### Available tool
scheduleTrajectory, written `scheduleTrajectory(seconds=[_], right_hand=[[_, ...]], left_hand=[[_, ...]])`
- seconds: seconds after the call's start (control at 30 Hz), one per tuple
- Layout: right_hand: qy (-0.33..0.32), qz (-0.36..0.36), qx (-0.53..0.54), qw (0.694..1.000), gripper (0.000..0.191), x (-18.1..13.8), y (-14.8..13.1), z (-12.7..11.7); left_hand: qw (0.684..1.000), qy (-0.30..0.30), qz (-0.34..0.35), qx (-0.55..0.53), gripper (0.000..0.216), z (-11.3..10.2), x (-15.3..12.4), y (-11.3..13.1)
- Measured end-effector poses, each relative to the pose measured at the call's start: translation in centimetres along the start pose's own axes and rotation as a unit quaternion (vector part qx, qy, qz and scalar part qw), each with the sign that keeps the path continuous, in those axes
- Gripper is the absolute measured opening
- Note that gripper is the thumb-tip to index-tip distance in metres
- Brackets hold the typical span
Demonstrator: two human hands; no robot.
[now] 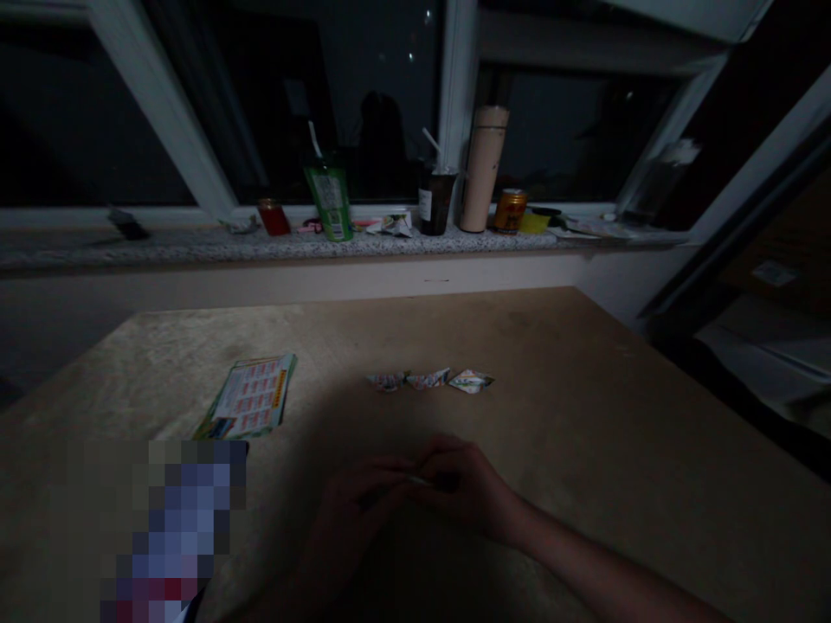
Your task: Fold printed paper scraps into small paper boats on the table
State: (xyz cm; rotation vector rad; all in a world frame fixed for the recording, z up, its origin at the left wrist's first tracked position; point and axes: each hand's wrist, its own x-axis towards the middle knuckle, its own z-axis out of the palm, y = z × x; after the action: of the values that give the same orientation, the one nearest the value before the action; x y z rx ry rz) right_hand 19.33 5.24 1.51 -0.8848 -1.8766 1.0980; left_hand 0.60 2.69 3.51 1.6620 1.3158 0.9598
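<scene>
Both my hands meet low over the wooden table [584, 415] in deep shadow. My left hand [354, 519] and my right hand [464, 489] pinch a small pale piece of paper [415, 478] between their fingertips; its shape is too dark to make out. Just beyond them, three small folded paper pieces [428, 380] lie in a row. A stack of printed colour sheets [250, 405] rests to the left.
A stone windowsill [162, 247] behind the table carries a green carton with a straw [330, 201], a dark cup [436, 201], a tall beige flask [484, 169], a gold can [510, 211], a red can [273, 217] and scraps. A blurred patch covers the lower left.
</scene>
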Motion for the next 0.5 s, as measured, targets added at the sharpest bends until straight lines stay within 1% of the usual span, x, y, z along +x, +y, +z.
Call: scheduleTrajectory(seconds=[0.23,0.37,0.5], right_hand=[[-0.025,-0.016,-0.043,0.999,0.022,0.07,-0.81,-0.32],[-0.04,-0.021,-0.069,0.997,0.027,0.05,-0.46,-0.37],[-0.076,-0.036,-0.099,0.992,0.032,0.07,0.06,-0.35]], left_hand=[[1.0,0.004,-0.017,-0.008,0.013,-0.01,0.24,-0.16],[0.999,0.008,-0.032,-0.01,0.013,-0.05,0.2,-0.09],[0.998,0.01,-0.058,-0.01,0.015,-0.07,0.24,-0.11]])
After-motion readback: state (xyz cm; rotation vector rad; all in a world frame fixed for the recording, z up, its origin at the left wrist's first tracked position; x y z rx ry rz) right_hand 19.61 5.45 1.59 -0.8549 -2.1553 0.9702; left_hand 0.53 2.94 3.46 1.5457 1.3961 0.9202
